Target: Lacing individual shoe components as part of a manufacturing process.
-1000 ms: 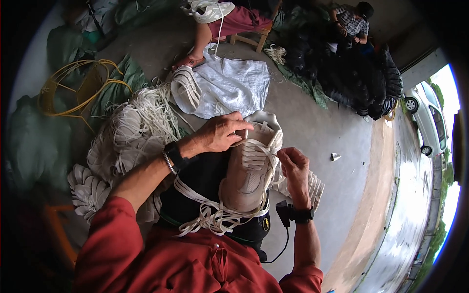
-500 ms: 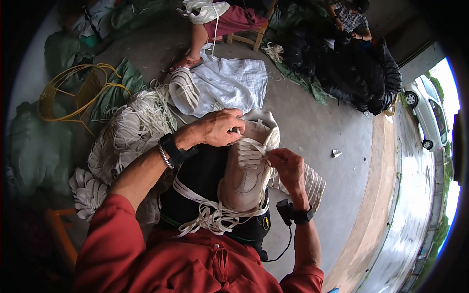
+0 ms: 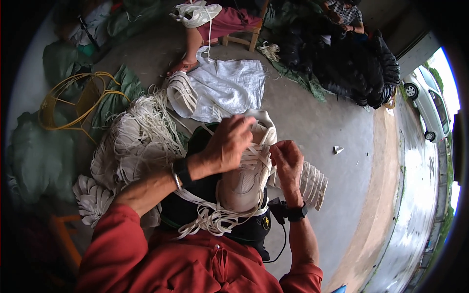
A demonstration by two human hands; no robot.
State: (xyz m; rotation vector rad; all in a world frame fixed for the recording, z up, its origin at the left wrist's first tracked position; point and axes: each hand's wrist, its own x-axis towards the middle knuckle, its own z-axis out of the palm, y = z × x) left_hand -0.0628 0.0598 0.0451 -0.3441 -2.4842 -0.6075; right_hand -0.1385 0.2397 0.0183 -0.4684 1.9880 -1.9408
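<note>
A pale shoe (image 3: 239, 193) lies on my lap, its toe toward me, with white shoelace (image 3: 250, 157) crossing its front in rows. Over the shoe's left side is my left hand (image 3: 225, 144), its fingers smeared by motion, so what they hold cannot be made out. At the shoe's right edge, my right hand (image 3: 289, 158) is closed in a pinch on the shoelace by the eyelets. A loose bundle of white laces (image 3: 210, 219) rests on my lap below the toe.
On my left is a heap of pale shoe parts and laces (image 3: 139, 132). A white sheet (image 3: 229, 88) lies ahead. A yellow-framed chair (image 3: 80, 100) stands far left. Another person's leg (image 3: 193, 44) and a person by a dark pile (image 3: 337, 63) are farther off. A car (image 3: 430, 102) is outside.
My left hand has moved right and nearer me, across the laced front of the shoe. My right hand stays pinched at the shoe's right edge, slightly higher. The view has shifted a little.
</note>
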